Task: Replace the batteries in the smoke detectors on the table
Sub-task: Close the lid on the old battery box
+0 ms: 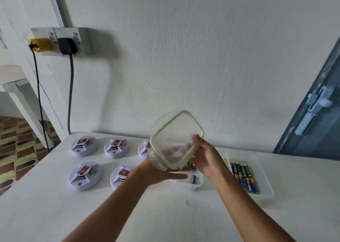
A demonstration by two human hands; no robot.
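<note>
Head view: my right hand (206, 157) pinches the rim of a tilted clear lid (176, 140), while my left hand (161, 175) lies flat-fingered beneath it — over a small white tray (195, 183) of loose batteries (193, 179). Smoke detectors (85, 175) sit battery-side up to the left on the white table (165, 214) (one partly hidden), fresh blue batteries (244, 177) far right.

1. A double wall socket (60, 39) sat high on the white wall.
2. A gold plug (40, 44) and black plug (66, 45) filled it, cables hanging down.
3. Blue door (316, 120) stood right; patterned floor (16, 146) showed left.
</note>
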